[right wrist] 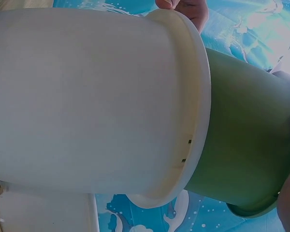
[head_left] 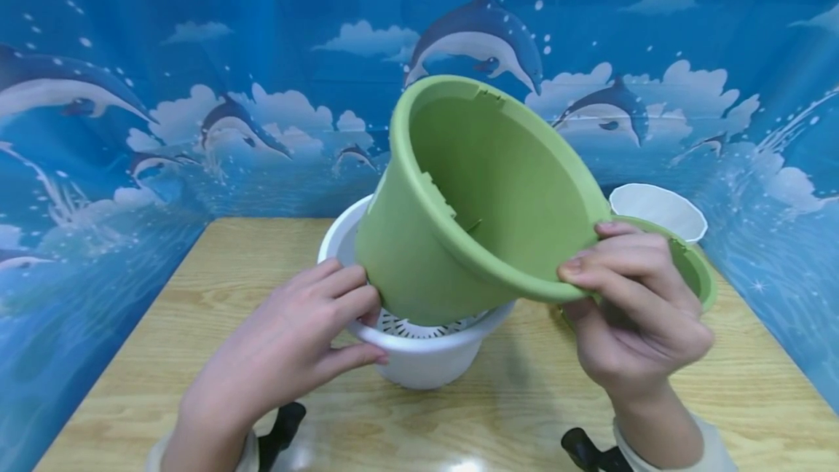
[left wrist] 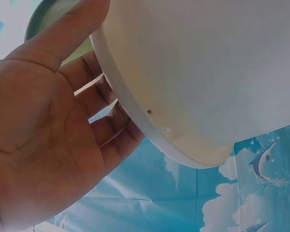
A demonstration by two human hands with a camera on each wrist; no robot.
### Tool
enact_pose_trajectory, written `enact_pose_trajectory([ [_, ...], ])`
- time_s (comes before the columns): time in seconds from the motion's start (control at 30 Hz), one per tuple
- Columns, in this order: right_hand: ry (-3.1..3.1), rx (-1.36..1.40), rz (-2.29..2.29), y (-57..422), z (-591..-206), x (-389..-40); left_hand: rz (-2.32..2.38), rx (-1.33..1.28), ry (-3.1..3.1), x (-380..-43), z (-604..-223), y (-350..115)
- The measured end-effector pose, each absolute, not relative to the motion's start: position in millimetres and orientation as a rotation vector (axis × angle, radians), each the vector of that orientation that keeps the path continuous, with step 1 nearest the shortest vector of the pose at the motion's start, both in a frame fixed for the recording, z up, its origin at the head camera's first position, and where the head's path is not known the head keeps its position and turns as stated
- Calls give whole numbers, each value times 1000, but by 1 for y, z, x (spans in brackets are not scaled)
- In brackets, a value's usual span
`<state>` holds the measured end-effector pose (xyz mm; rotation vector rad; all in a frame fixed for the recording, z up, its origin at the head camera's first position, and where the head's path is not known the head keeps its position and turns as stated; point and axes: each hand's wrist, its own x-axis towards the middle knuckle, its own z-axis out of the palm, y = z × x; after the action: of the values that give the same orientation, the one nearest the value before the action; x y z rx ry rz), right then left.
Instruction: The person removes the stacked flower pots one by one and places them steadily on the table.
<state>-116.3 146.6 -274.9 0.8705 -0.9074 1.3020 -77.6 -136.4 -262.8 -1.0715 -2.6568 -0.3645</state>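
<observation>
A green plastic bucket (head_left: 413, 253) is tilted, its wide mouth towards the upper right and its narrow base inside a white bucket (head_left: 426, 366). Slots show in the white bottom (head_left: 419, 329) beneath it. My right hand (head_left: 639, 304) pinches the green rim at its lower right, thumb below and fingers over the edge. With my left hand (head_left: 282, 341) I grip the white bucket's near-left rim, thumb outside and fingers over the lip. The right wrist view shows the green bucket (right wrist: 241, 130) coming out of the white one's mouth.
Behind my right hand stands another green container (head_left: 701, 279), partly hidden. A white, faceted bowl (head_left: 658, 210) lies at the back right of the wooden table (head_left: 216, 275). Blue dolphin-print sheeting (head_left: 275, 35) surrounds the table at the back and sides.
</observation>
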Motion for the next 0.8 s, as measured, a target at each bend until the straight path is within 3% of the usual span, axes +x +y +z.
enact_pose_trajectory([
  [0.8, -902, 874, 1296, 146, -275, -117, -365, -1073, -2661, -78, -263, -136],
])
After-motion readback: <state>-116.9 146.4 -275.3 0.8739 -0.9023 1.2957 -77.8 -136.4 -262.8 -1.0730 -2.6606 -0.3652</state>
